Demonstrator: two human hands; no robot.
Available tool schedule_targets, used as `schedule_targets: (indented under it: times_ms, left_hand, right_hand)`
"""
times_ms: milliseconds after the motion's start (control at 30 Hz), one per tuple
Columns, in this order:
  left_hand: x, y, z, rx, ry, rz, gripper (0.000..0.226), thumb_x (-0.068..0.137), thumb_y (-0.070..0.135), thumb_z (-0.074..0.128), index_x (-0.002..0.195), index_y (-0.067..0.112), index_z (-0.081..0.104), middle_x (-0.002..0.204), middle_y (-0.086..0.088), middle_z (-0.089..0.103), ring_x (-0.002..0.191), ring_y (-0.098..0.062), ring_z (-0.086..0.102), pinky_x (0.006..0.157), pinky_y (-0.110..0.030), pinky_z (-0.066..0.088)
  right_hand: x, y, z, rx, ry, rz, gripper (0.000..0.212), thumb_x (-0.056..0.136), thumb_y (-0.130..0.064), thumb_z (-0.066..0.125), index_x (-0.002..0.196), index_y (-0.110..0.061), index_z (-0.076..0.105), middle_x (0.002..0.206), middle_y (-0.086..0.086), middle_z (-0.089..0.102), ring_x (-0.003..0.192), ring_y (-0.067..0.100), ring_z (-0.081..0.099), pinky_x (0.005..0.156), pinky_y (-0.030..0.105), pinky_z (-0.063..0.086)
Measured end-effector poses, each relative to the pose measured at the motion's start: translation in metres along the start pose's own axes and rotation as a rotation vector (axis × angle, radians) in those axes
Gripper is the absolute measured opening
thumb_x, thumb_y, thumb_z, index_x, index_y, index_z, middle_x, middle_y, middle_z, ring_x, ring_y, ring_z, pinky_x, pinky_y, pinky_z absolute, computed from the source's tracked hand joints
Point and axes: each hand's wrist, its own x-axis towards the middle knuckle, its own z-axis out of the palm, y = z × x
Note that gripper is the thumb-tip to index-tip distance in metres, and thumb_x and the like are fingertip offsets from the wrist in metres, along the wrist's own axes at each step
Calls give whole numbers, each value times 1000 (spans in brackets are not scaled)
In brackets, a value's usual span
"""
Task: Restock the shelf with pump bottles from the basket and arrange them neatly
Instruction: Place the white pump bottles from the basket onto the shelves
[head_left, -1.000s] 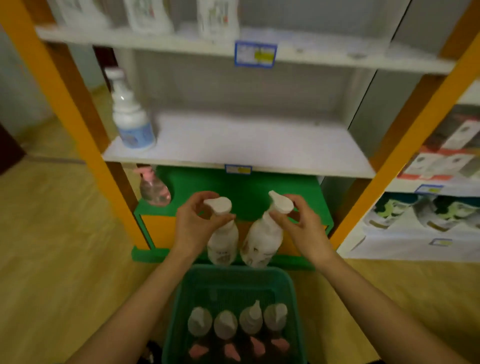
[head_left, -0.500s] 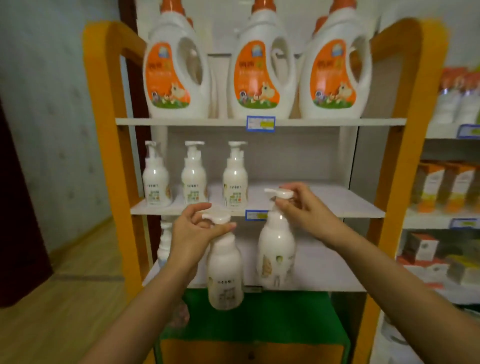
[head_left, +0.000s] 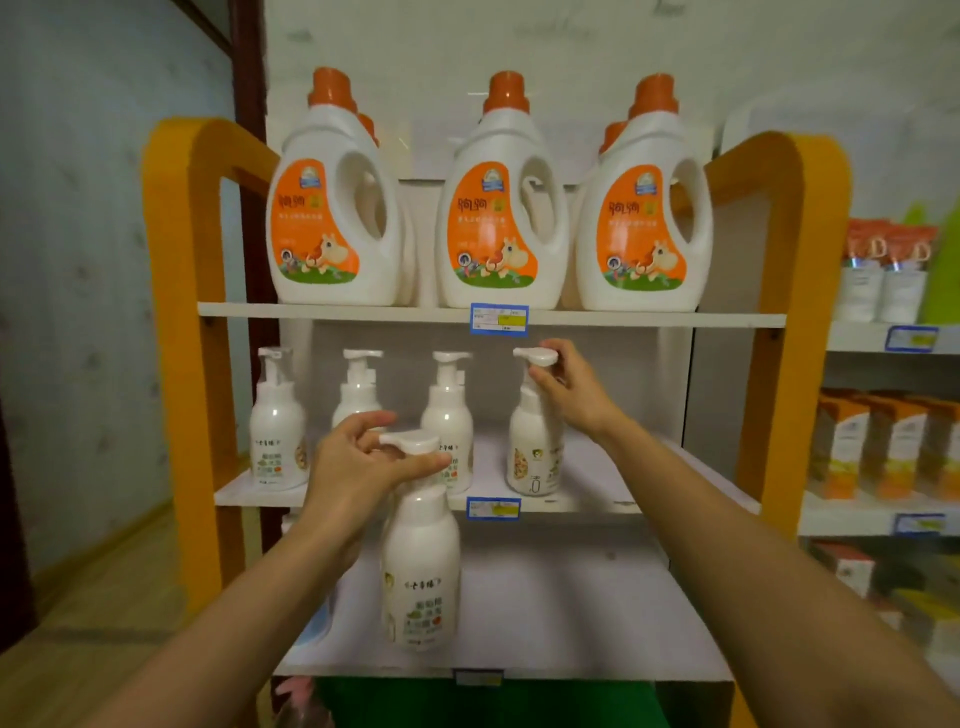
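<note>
The right hand (head_left: 569, 395) has carried its pump bottle (head_left: 535, 441) up onto the middle shelf (head_left: 597, 499), at 3 o'clock of the standing row.

White shelf (head_left: 597, 467) with pump bottles (head_left: 278, 421)

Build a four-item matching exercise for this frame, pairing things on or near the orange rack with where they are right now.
Things:
1. large orange-label jugs
2. pump bottle in the right hand
3. pump bottle in the left hand
4. three unheld pump bottles

Places:
A. held in front of the rack, below the middle shelf
B. top shelf
C. left part of the middle shelf
D. at the middle shelf, right of the row

Pairs: 1-B, 2-D, 3-A, 4-C
</note>
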Motion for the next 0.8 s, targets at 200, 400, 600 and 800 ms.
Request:
schedule_targets:
  times_ms: [200, 400, 600, 800]
  left_hand:
    - [13, -3, 7, 29, -3, 0, 64, 56, 3, 82, 112, 14, 52, 93, -6, 68, 81, -14, 65, 62, -19, 46]
    - [18, -7, 13, 44, -3, 0, 63, 57, 4, 81, 111, 14, 51, 93, -5, 67, 81, -12, 64, 62, -17, 44]
    - [16, -4, 21, 65, 1, -1, 66, 56, 5, 82, 115, 11, 52, 90, -5, 68, 78, -9, 64, 57, -11, 47]
    - [10, 8, 34, 87, -19, 22, 64, 57, 7, 82, 113, 11, 51, 88, 2, 66, 74, -4, 61, 51, -9, 47]
  right_hand:
    - [17, 16, 13, 28, 95, 53, 34, 89, -16, 54, 121, -8, 45, 104, 5, 54, 95, 19, 51, 87, 36, 44]
    - [27, 24, 27, -15, 189, 79, 36, 89, -20, 55, 122, -9, 43, 116, 15, 59, 93, 20, 53, 82, 31, 43]
    - [21, 22, 24, -64, 63, 137, 49, 93, -26, 46, 137, -15, 28, 134, 14, 49, 121, 31, 48, 93, 32, 39]
    - [-80, 15, 23, -11, 229, -91, 37, 94, -31, 42, 129, -20, 44, 132, 6, 50, 119, 16, 47, 95, 19, 39]
